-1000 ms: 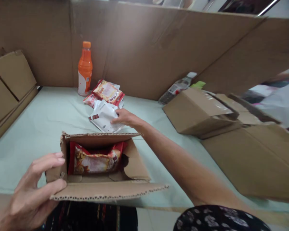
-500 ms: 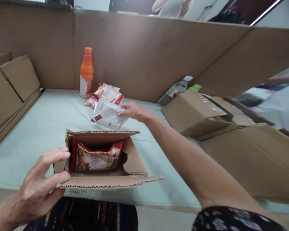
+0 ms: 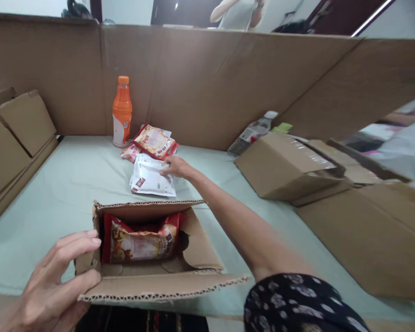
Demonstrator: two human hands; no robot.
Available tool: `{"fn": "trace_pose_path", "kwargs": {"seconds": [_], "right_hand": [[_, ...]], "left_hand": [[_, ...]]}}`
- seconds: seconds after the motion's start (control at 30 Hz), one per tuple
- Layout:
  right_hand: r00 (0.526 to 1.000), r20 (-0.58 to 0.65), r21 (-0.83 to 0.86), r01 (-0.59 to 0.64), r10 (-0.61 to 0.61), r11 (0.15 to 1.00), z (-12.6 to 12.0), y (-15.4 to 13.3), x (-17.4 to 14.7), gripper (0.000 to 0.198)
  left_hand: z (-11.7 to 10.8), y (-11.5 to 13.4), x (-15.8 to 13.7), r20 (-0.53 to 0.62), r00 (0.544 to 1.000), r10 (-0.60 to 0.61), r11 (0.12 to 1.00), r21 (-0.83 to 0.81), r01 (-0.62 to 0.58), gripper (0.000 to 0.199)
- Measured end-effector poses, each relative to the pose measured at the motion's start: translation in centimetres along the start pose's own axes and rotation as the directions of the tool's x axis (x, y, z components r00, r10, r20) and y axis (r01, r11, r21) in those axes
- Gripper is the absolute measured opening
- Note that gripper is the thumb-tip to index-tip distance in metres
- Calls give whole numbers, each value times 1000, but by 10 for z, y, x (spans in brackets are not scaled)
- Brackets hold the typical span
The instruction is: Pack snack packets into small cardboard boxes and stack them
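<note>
The open cardboard box (image 3: pixel 152 272) is clasped at its left flap by the left hand (image 3: pixel 51 286). The white packet (image 3: pixel 152 180), flat on the worktop (image 3: pixel 65 184), is touched by the right hand (image 3: pixel 174 167); whether that grip is clamped on it cannot be told.

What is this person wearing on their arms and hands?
Both hands, the left hand and the right hand, are bare: no gloves, rings or watch show. The right forearm is uncovered up to a dark sleeve with a small pale floral print.
</note>
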State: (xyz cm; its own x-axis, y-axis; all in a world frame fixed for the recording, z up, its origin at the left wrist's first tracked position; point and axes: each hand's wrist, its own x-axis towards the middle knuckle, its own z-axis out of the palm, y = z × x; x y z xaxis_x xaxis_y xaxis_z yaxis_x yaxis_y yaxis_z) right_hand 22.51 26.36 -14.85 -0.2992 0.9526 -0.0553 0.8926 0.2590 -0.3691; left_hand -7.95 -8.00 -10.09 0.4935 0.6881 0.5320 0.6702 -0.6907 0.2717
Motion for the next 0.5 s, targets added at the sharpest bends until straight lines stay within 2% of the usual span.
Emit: {"fn": "trace_pose_path", "kwargs": {"seconds": [0.1, 0.17, 0.2, 0.27, 0.33, 0.37, 0.43, 0.5], "right_hand": [[997, -59, 38, 46, -44, 998, -7, -4, -18, 49], [994, -32, 69, 103, -101, 992, -12, -8, -33, 55], [991, 6, 87, 129, -130, 988, -14, -10, -40, 51], [983, 83, 118, 153, -164, 981, -18, -17, -53, 27], [981, 109, 131, 148, -163, 980, -23, -23, -67, 5], [983, 103, 126, 142, -155, 982, -27, -24, -75, 9], [991, -2, 133, 130, -131, 982, -42, -25, -98, 15], [962, -239, 207, 184, -133, 961, -65, -23, -126, 16]], "left_hand": [[1, -1, -1, -12, 1000, 25, 1000, -1, -25, 40], [2, -1, 0, -27, 999, 26, 1000, 6, -26, 38], [3, -2, 1, -37, 999, 24, 1000, 10, -24, 37], [3, -2, 5, -54, 998, 24, 1000, 18, -23, 33], [3, -2, 7, -64, 998, 28, 999, 21, -27, 32], [4, -1, 8, -64, 997, 32, 999, 21, -31, 32], [4, -1, 8, -66, 997, 38, 999, 18, -37, 31], [5, 0, 8, -75, 997, 38, 999, 23, -36, 29]]}}
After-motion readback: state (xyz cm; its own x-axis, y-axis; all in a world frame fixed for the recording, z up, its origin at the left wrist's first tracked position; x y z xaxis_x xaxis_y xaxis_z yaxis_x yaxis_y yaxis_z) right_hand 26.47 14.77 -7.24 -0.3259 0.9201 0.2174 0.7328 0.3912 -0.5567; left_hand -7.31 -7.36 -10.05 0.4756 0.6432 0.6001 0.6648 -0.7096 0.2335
